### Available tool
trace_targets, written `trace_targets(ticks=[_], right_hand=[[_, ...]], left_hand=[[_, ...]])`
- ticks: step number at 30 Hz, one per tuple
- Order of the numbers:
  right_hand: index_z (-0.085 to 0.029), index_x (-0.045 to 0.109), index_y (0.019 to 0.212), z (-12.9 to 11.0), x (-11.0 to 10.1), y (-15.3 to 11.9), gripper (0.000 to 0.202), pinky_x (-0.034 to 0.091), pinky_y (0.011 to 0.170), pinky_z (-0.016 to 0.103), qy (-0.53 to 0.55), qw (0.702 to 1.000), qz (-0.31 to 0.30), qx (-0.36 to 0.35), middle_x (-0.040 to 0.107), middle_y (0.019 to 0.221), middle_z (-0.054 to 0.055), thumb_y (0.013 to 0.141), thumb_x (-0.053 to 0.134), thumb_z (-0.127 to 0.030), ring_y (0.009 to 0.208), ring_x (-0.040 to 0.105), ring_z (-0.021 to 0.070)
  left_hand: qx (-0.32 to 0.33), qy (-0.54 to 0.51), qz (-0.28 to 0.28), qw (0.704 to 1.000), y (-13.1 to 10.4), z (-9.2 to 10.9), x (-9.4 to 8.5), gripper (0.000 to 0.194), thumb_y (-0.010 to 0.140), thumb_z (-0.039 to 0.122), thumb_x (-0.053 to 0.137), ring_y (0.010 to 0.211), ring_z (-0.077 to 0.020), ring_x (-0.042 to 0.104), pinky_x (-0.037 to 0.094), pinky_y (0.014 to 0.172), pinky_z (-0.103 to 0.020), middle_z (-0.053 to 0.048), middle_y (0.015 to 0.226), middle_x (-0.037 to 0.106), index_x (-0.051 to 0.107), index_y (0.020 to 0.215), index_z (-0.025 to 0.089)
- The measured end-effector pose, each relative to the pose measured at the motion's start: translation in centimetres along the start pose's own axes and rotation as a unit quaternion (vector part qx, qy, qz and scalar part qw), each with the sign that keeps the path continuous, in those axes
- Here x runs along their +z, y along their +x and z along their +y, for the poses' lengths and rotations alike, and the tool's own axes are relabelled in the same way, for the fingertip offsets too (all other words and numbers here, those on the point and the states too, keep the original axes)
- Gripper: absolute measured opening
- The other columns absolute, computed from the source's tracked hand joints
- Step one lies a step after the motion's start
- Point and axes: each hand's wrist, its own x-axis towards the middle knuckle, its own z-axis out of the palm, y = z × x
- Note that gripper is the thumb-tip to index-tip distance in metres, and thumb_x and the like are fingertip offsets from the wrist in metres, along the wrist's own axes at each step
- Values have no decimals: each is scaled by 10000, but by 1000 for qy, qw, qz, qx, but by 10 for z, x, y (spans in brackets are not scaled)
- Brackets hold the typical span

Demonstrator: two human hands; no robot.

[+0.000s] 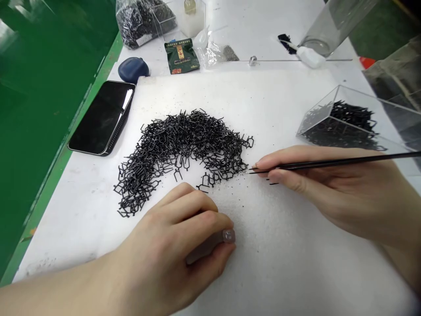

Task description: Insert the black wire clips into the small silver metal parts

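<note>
Small black wire-like pieces point(194, 131) lie in an arched pile on a white sheet point(279, 259). My right hand point(335, 188) holds thin black tweezers point(309, 164), their tips just right of the pile's right end. A small black piece point(272, 181) shows just under my right fingertips. My left hand point(184, 237) rests below the pile's arch, thumb and index finger pressed together at the tips; whether anything is between them is too small to tell.
A clear box of black pieces point(351, 118) stands at the right. A phone point(102, 117) and a blue case point(133, 70) lie at the left. Behind are a green packet point(182, 56), a plastic bag of black pieces point(140, 22), a white bottle point(309, 57) and a clear cylinder point(335, 26).
</note>
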Motion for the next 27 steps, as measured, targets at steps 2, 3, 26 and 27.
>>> trace_targets(ticks=[2, 3, 26, 27], right_hand=[[-359, 869, 1018, 0, 1, -1, 164, 714, 905, 257, 6, 1000, 6, 3, 878, 1087, -76, 919, 834, -233, 1011, 845, 182], [-360, 871, 1018, 0, 1, -1, 173, 718, 911, 274, 7, 1000, 6, 5, 878, 1088, -72, 915, 836, -224, 1015, 846, 192], [-383, 857, 1006, -2, -4, 1, 123, 718, 866, 347, -2, 1000, 13, -28, 875, 1044, -65, 941, 834, -281, 966, 837, 211], [-386, 850, 1000, -3, -5, 0, 127, 714, 843, 345, -4, 999, 11, -38, 871, 1027, -63, 947, 828, -272, 945, 832, 206]], left_hand=[[1, -3, 6, 1000, 0, 0, 0, 145, 963, 81, 723, 873, -125, 624, 556, 813, -230, 11, 910, 733, 774, 1031, 197], [1, -4, 5, 1000, 0, 0, 0, 144, 965, 83, 723, 870, -125, 623, 555, 812, -231, 12, 908, 734, 775, 1034, 198], [7, 8, 17, 1000, 1, 1, 1, 128, 974, 79, 722, 841, -146, 622, 561, 783, -262, -21, 879, 741, 806, 1018, 164], [11, 15, 27, 999, 1, 1, 2, 124, 981, 78, 720, 839, -147, 623, 562, 784, -267, -24, 878, 742, 807, 1018, 159]])
